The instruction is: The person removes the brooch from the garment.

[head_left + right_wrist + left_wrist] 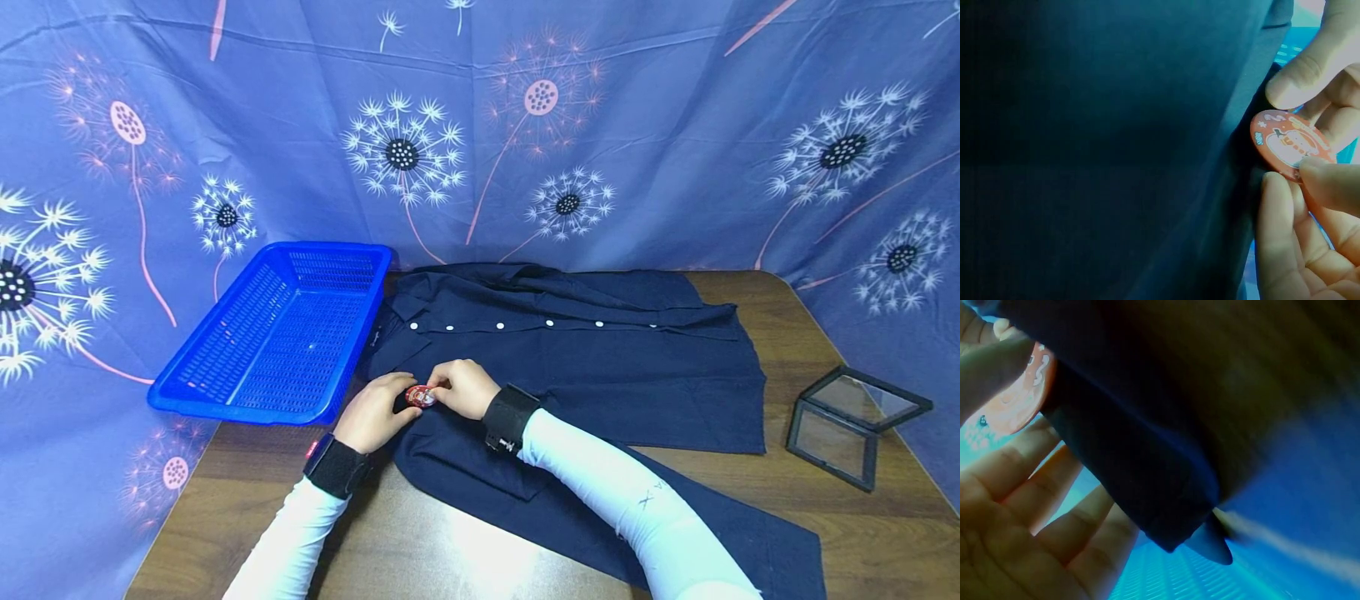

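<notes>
A round red badge [421, 396] with a white cartoon figure on its face is at the collar end of a dark navy button shirt [645, 383]. My right hand [467, 388] pinches the badge, its thumb on the printed face and fingers behind, as the right wrist view shows. From the other side my left hand [372, 414] holds the shirt cloth beside the badge. In the left wrist view its fingers [1047, 494] lie along the underside of a dark fold [1135, 456]. The back of the badge is hidden.
A blue plastic basket [352, 350] stands left of the shirt, close to the collar. At the table's right side is an open black hinged frame [870, 433] with clear panes. A dandelion-print cloth [472, 125] hangs behind the wooden table [420, 533].
</notes>
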`<state>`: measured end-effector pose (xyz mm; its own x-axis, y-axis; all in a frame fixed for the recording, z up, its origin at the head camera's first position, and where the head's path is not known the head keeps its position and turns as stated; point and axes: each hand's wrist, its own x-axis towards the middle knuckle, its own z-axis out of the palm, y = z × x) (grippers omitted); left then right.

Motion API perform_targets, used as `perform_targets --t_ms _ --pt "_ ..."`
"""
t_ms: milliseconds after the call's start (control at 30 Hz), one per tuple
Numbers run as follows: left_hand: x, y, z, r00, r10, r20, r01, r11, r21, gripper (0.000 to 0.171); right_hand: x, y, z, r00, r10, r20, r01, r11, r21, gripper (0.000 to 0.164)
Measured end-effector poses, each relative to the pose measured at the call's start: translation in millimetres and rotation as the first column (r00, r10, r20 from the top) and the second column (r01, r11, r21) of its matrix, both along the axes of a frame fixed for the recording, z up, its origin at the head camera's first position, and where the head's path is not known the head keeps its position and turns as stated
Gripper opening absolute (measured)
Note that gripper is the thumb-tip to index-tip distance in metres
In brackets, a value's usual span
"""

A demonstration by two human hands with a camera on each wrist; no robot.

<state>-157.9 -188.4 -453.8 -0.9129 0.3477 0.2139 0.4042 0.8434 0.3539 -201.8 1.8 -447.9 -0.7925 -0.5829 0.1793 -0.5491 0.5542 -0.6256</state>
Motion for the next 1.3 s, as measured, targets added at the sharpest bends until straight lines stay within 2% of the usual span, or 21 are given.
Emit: perform_targets --t_ms 200,467,833,1300 --pt "0.9 0.4 1.0 0.998 0.005 0.062 -0.001 0.998 -0.056 0.046 -1.4 -0.5 -2.0 0.999 -0.003 0.04 0.004 1.0 -0.005 0.004" --pt "1.2 0.2 2.7 0.989 0.021 0.148 -0.001 0.992 -0.13 0.06 -1.5 -0.4 -2.7 0.993 0.014 0.121 -0.011 0.999 -0.03 0.004" --pt "-0.3 -0.1 0.3 0.987 0.045 0.155 -0.015 0.981 -0.191 0.066 -1.4 -1.0 -5.4 0.989 0.028 0.142 -0.022 0.999 -0.048 0.005" --pt "-2.2 -1.4 -2.1 0.985 0.05 0.167 -0.015 0.979 -0.204 0.068 1.2 -1.0 -2.8 0.984 0.028 0.174 -0.022 0.999 -0.039 0.005"
